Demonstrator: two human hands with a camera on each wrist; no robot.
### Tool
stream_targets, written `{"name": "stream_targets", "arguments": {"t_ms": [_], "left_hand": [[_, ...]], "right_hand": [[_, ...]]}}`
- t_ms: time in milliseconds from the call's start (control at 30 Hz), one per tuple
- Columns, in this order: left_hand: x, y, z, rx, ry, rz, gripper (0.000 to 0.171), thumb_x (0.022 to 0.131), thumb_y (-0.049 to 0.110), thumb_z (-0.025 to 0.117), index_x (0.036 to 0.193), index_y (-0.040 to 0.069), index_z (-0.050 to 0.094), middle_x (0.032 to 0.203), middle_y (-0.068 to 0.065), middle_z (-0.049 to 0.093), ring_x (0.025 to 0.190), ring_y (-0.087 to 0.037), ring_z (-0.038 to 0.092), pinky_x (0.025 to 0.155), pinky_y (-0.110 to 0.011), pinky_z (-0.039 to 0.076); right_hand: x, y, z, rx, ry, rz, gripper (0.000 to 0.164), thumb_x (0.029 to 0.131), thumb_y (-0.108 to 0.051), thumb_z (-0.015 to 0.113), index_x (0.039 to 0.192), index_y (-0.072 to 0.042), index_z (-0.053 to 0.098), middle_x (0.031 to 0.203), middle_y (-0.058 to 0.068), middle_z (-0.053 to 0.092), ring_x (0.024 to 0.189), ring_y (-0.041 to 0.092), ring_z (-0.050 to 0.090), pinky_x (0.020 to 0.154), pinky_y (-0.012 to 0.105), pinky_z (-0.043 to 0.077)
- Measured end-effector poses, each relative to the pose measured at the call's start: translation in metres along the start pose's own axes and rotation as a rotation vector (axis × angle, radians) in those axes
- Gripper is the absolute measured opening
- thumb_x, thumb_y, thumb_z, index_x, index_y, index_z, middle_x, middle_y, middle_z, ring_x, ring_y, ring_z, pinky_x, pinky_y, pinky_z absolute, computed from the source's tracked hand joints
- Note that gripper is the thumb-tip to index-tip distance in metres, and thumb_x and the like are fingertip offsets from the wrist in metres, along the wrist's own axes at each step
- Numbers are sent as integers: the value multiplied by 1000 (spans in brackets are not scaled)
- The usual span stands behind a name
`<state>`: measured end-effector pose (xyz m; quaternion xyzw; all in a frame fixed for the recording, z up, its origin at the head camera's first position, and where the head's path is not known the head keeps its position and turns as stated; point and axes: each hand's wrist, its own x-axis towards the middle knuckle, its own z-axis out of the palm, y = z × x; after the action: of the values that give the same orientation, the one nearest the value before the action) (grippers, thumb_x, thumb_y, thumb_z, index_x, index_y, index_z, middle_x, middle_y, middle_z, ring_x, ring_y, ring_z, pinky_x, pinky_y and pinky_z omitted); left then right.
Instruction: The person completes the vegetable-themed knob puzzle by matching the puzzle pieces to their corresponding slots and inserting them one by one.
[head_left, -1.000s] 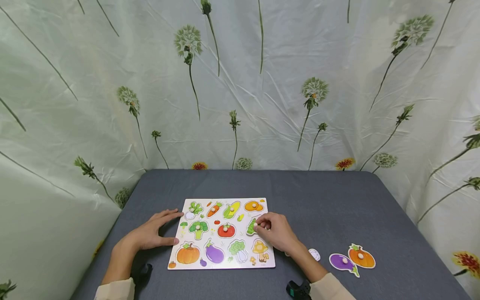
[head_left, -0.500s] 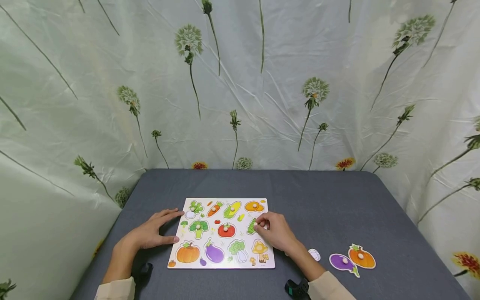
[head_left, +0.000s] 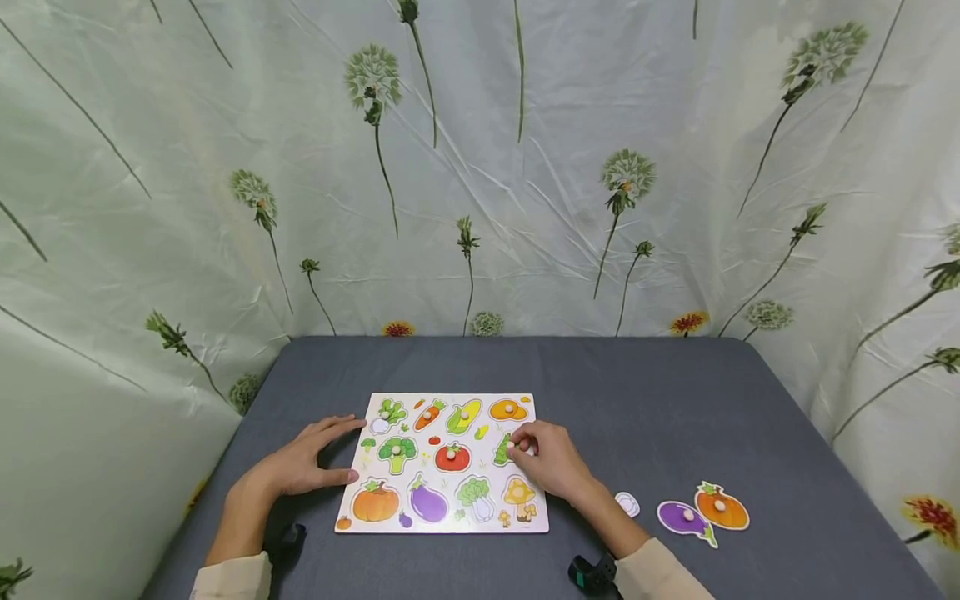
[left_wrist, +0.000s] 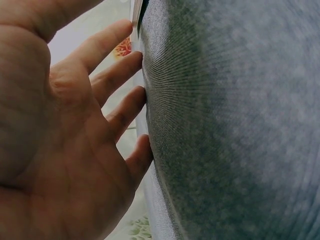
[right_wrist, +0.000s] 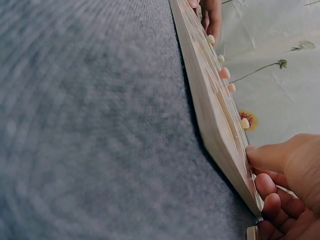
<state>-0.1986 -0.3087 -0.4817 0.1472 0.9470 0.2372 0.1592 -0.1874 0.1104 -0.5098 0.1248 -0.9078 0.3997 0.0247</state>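
Observation:
A wooden vegetable puzzle board (head_left: 442, 525) lies flat on the grey table (head_left: 645, 417). My right hand (head_left: 551, 467) rests over its right side and pinches the peg of a green piece (head_left: 502, 451) in the middle row. My left hand (head_left: 303, 465) lies flat with straight fingers on the cloth at the board's left edge, fingertips (left_wrist: 135, 105) touching the table. In the right wrist view the board's edge (right_wrist: 210, 115) shows side-on with pegs standing up, and my right fingers (right_wrist: 277, 165) curl over it.
Loose pieces lie on the table to the right: a small white one (head_left: 627, 503), a purple eggplant (head_left: 684, 520) and an orange pumpkin (head_left: 722, 508). A flower-printed curtain (head_left: 480, 167) closes off the back and sides. Black wrist camera mounts (head_left: 592, 573) sit near the front edge.
Nothing has visibly moved; both hands keep their places and only the head view shifts slightly.

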Motion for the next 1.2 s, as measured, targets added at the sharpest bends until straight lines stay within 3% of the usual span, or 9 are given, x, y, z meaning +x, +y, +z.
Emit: {"name": "stream_targets", "arguments": {"t_ms": [400, 667, 867, 1200], "left_hand": [[2, 3, 0, 4, 7, 1, 88, 80, 56, 81, 154, 24, 48, 161, -20, 39, 145, -49, 33, 105, -76, 34], [1, 5, 1, 11, 7, 11, 87, 80, 54, 82, 154, 23, 49, 160, -20, 40, 144, -50, 34, 104, -76, 36], [2, 4, 3, 15, 11, 9, 88, 80, 55, 81, 154, 23, 48, 160, -20, 40, 144, -50, 35, 104, -76, 36], [1, 3, 2, 15, 10, -3, 88, 79, 55, 82, 154, 22, 49, 160, -21, 40, 143, -52, 34, 104, -76, 35]], "right_hand": [[-7, 3, -4, 46, 17, -37, 13, 88, -15, 81, 99, -13, 75, 82, -10, 61, 72, 6, 51, 66, 22, 43], [-15, 7, -13, 118, 18, -113, 18, 89, -14, 81, 105, -9, 76, 85, -8, 64, 73, 2, 55, 66, 21, 48], [-21, 13, -30, 94, 17, -122, 16, 90, -14, 80, 105, -9, 75, 87, -7, 64, 74, 2, 55, 66, 21, 49], [-32, 25, -67, 21, 20, -44, 14, 91, -18, 80, 105, -15, 76, 88, -10, 64, 77, 3, 56, 70, 23, 49]]}}
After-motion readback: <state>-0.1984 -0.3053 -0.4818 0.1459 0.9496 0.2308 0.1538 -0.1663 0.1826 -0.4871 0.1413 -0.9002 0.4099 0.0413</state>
